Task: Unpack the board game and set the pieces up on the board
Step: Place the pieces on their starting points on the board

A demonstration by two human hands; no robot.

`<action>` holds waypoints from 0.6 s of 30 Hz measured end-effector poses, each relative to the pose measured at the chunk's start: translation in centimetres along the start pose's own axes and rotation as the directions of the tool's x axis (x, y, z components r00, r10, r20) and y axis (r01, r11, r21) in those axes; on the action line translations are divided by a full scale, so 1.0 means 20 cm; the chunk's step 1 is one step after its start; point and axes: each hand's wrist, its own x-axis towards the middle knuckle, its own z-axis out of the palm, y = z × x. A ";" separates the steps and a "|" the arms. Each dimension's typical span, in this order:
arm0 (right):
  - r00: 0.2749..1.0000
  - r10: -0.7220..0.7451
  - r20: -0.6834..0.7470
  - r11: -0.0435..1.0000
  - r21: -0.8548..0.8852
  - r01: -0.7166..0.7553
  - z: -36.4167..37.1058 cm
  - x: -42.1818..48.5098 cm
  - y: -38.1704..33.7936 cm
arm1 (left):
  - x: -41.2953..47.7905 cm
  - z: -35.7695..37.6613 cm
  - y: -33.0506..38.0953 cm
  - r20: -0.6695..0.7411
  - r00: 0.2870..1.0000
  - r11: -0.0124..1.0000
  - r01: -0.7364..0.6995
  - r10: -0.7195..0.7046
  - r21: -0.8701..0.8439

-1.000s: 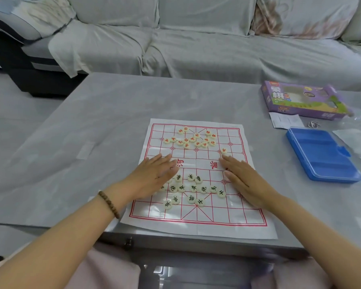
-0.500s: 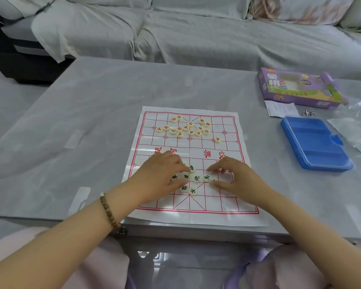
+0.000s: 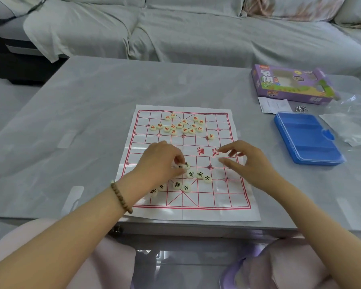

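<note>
While the board [image 3: 217,197] lies lengthwise away, left hand [image 3: 161,161] pinches a piece [image 3: 186,165]; right hand [image 3: 250,163] fingers [image 3: 229,148] spread, empty.

Pretty plain getup tbh. Both forearms bare right down to the left hand [image 3: 161,163] and right hand [image 3: 248,163]. Only jewellery on show: a beaded bracelet [image 3: 121,198] round the left wrist, a single strand of small round brown beads, wooden-looking, more matte than shiny. Down at the bottom, a pale pink garment [image 3: 96,265] over the lap, soft and loose-looking. Over on the right side, a lilac-purple edge [image 3: 236,269], hard to say whether same outfit. Fabric too blurry for any pattern or seams.
</note>
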 end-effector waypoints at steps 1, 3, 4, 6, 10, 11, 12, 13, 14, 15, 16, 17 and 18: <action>1.000 0.009 -0.023 1.000 0.005 -0.009 -0.02 0.00 0.02 | 0.01 -0.03 0.01 -0.033 0.999 0.996 -0.004 0.001 -0.084; 0.997 0.033 -0.065 0.999 0.031 -0.031 -0.06 0.00 0.06 | 0.05 -0.07 0.07 -0.087 0.996 0.977 -0.055 0.037 -0.208; 0.996 0.046 -0.076 0.998 0.039 -0.043 -0.07 -0.01 0.08 | 0.07 -0.06 0.12 -0.092 0.993 0.972 -0.092 0.074 -0.218; 0.994 0.074 -0.084 0.997 0.032 -0.071 -0.09 -0.01 0.13 | 0.13 0.00 0.24 -0.059 0.988 0.965 -0.154 0.145 -0.212; 0.991 0.122 -0.051 0.993 -0.001 -0.122 -0.10 -0.03 0.22 | 0.23 0.18 0.37 0.050 0.990 0.968 -0.115 0.129 -0.222; 0.991 0.126 -0.045 0.992 -0.004 -0.126 -0.10 -0.03 0.23 | 0.25 0.21 0.38 0.068 0.992 0.967 -0.087 0.106 -0.239; 0.991 0.130 -0.039 0.991 -0.007 -0.131 -0.09 -0.03 0.24 | 0.25 0.23 0.38 0.085 0.992 0.962 -0.065 0.090 -0.265; 0.991 0.132 -0.030 0.991 -0.010 -0.132 -0.09 -0.04 0.24 | 0.25 0.23 0.37 0.095 0.992 0.957 -0.056 0.086 -0.283; 0.991 0.131 -0.017 0.991 -0.011 -0.131 -0.08 -0.04 0.24 | 0.24 0.22 0.36 0.098 0.991 0.958 -0.059 0.089 -0.281; 0.992 0.126 -0.002 0.992 -0.008 -0.126 -0.07 -0.05 0.24 | 0.23 0.21 0.35 0.097 0.991 0.963 -0.066 0.094 -0.261; 0.993 0.117 0.010 0.993 -0.003 -0.117 -0.06 -0.05 0.23 | 0.21 0.18 0.33 0.090 0.991 0.969 -0.072 0.096 -0.238; 0.994 0.106 0.022 0.994 -0.001 -0.106 -0.05 -0.05 0.23 | 0.19 0.16 0.29 0.080 0.993 0.973 -0.072 0.092 -0.220; 0.995 0.096 0.034 0.995 -0.001 -0.096 -0.04 -0.05 0.23 | 0.17 0.14 0.25 0.072 0.994 0.977 -0.071 0.087 -0.203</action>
